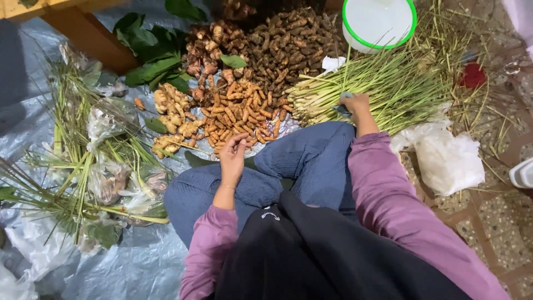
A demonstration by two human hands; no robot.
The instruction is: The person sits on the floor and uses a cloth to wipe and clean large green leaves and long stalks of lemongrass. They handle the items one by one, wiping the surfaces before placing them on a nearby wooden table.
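The right hand [357,105] is closed round a dark knife [340,109] at the cut ends of the lemongrass [383,89], whose stalks run up and right from there. The left hand [233,151] hangs loosely open and empty above the knee, fingertips near the orange turmeric [239,114].

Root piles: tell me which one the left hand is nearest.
The orange turmeric-like pile. The left hand hovers at its near edge; the pale ginger-like pile lies further left, the dark brown pile behind.
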